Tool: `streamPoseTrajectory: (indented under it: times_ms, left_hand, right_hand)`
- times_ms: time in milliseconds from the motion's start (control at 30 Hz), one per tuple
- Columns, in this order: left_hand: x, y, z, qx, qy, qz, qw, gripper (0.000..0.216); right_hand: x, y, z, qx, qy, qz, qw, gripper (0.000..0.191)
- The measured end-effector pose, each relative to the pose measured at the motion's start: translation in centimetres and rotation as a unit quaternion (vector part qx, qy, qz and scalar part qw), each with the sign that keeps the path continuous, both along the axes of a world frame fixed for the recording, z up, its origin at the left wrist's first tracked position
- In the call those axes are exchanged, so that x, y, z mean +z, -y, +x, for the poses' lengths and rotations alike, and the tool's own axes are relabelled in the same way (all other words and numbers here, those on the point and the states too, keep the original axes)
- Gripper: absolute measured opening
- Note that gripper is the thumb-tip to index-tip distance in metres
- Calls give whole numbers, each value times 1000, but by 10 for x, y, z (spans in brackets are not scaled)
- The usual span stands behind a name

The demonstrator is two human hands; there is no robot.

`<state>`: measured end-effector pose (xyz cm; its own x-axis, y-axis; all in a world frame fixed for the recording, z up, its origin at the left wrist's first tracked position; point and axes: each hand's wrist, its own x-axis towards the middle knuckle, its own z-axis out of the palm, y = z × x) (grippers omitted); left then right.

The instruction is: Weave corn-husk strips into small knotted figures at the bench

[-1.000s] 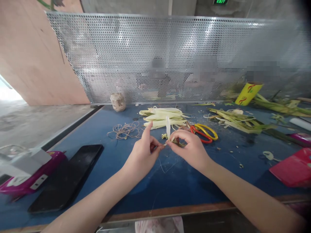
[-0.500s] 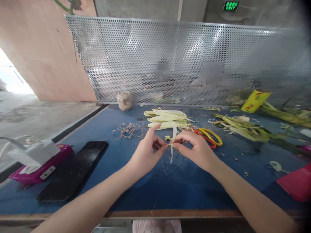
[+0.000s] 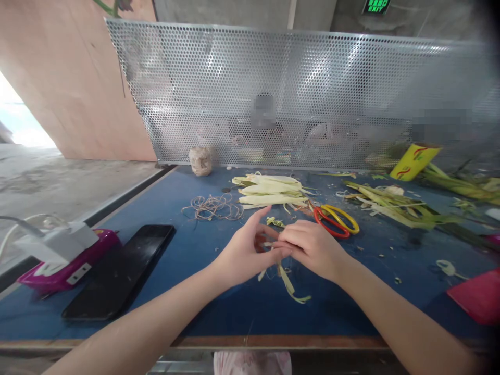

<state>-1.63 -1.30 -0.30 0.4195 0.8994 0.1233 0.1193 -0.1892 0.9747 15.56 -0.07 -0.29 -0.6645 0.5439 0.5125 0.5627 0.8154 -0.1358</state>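
Right hand: right hand (image 3: 316, 249), centre of the frame, fingertips drawn in together on a pale husk strip (image 3: 288, 285).
Left hand: left hand (image 3: 242, 252), just left of centre, thumb laid against the right fingertips, index finger raised, other fingers curled behind; whether it clamps the strip too I cannot tell — the thumb hides the spot.
Husk strip: top end between the hands, loose end trailing down and rightward below them, in the lower middle.
Green scrap: a small green scrap (image 3: 275, 222) just above the hands.
Scissors: scissors (image 3: 344, 211) with one red and one yellow handle, right of centre, near the right hand.
Husk pile: pale husks (image 3: 273, 190) lying crosswise, upper middle.
String: loose tangle of string (image 3: 213, 207), left of the pile.
Left side: black phone (image 3: 121, 271) lying flat — beside it a purple socket block (image 3: 78, 273) with a white charger (image 3: 64, 242) on top.
Right side: green leaves (image 3: 390, 205), a yellow roll (image 3: 415, 162) above them, a pink object (image 3: 478, 297) at the edge.
Far edge: off-white lump (image 3: 200, 161) before a perforated metal screen (image 3: 219, 88).
Surface: blue tabletop (image 3: 219, 312).
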Motion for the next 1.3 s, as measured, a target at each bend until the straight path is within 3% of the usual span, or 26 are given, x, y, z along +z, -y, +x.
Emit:
streamPoseTrajectory:
  times_ms: [100,233,433,633,867,1067,1300]
  left_hand:
    - [-4,-5,-1,-1,-10,-3,1000,75]
    - [-6,-7,-4,46,-78,100,991,66]
    - [-4,-2,-6,78,-173,254,949,71]
    - [-5,-2,-8,78,-192,363,908,77]
    - [-7,-5,-9,92,-215,418,878,71]
    - [-3,-2,-8,74,-235,454,856,75]
    - [-1,-4,-10,85,-232,448,859,84]
  right_hand:
    - [0,1,0,-31,11,-29,999,31]
    - [-1,1,-2,-44,9,-86,995,20]
    - [-2,-1,-1,-39,24,4,999,21]
    - [-2,-2,1,-37,12,34,999,22]
    - [-3,-1,2,-51,36,110,992,27]
    - [2,0,4,-13,45,201,978,33]
    - [2,-1,4,22,41,199,979,33]
